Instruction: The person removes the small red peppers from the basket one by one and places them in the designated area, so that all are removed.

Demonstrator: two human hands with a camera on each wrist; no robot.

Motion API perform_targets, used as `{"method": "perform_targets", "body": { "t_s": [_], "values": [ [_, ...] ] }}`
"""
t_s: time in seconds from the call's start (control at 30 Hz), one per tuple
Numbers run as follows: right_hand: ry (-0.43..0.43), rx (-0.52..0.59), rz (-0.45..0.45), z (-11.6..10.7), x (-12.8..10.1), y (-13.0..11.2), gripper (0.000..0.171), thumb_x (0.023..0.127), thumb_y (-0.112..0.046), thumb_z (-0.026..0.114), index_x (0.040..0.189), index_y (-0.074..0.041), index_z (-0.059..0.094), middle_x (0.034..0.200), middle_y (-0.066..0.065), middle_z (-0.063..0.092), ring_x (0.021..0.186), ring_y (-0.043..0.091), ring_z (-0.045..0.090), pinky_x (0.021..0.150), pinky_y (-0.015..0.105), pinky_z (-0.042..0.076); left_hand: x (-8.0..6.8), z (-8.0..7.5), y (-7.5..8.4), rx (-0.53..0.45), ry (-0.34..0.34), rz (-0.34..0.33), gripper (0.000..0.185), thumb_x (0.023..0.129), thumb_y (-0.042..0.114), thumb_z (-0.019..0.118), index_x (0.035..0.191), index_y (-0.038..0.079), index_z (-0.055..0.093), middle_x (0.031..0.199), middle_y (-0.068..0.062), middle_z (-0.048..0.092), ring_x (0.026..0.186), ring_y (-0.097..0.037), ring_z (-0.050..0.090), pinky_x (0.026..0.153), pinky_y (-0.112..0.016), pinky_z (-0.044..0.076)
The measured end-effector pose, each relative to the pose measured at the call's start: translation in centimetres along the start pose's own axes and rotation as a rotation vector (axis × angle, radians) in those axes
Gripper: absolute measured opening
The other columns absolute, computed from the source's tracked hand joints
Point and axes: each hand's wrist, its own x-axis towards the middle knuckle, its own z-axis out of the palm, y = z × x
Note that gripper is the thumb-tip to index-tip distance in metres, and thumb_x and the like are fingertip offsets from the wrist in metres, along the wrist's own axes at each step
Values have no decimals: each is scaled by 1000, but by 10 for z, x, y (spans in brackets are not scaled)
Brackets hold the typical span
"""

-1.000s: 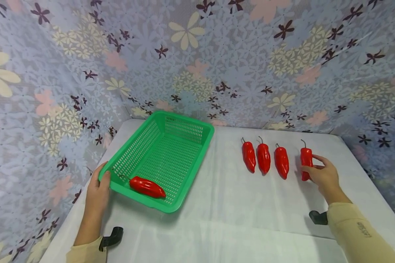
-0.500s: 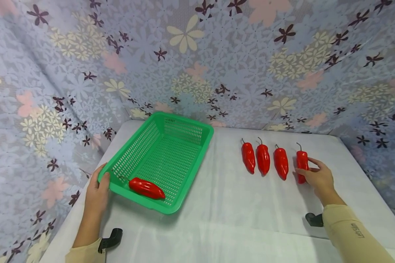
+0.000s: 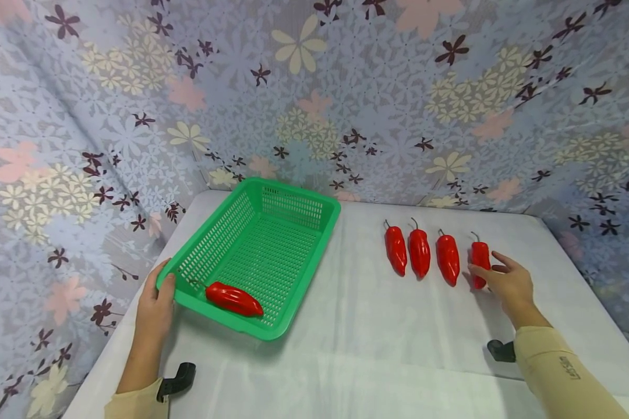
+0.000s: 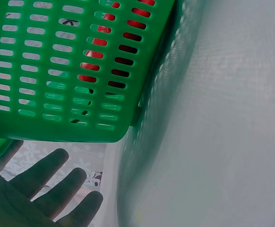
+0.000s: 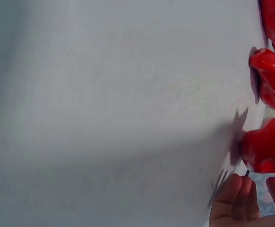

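My left hand [image 3: 155, 302] holds the near left corner of a green plastic basket [image 3: 306, 279], thumb over the rim. In the left wrist view, several of its fingers [image 4: 62, 191] stretch out below the basket's slotted wall [image 4: 47, 61]. Inside the basket lies one red pepper [image 3: 234, 299]. At the right, my right hand [image 3: 511, 291] is around another red pepper [image 3: 480, 259] on the table, thumb near its left side. The right wrist view shows its fingers [image 5: 236, 194] spread and slightly apart from that pepper [image 5: 264, 149].
Left of the right hand, three more red peppers [image 3: 419, 253] lie side by side with stems pointing away. A white cloth [image 3: 361, 326] covers the table. Flower-patterned fabric [image 3: 314, 105] stands behind and at both sides.
The rightmost pepper has shifted left toward the row with my right hand, then been let go as its fingers loosened. My left hand and the basket have stayed put.
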Motion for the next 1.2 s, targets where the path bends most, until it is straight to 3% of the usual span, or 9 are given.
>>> {"method": "perform_targets", "body": {
  "t_s": [0.27, 0.77, 1.2],
  "values": [
    [50, -5, -18, -2, -4, -1, 90, 94, -43, 69, 163, -19, 16, 161, 27, 20, 143, 49, 26, 102, 58, 41, -2, 3, -2, 0, 9, 13, 56, 107, 45, 36, 157, 21, 36, 152, -15, 41, 126, -34, 40, 105, -59, 28],
    [83, -45, -88, -5, -8, -4, 91, 93, -41, 71, 163, -19, 17, 161, 26, 20, 146, 46, 18, 103, 59, 39, -2, 3, 1, -3, 17, 11, 57, 106, 46, 36, 157, 20, 36, 153, -15, 40, 129, -33, 39, 108, -59, 27],
    [74, -82, -147, -1, -18, -30, 92, 91, -49, 70, 163, -23, 18, 163, 22, 18, 147, 45, 18, 104, 61, 36, -2, 3, 1, -5, 9, 27, 57, 107, 45, 36, 157, 19, 36, 153, -14, 41, 129, -32, 40, 109, -58, 28]
  ]
}}
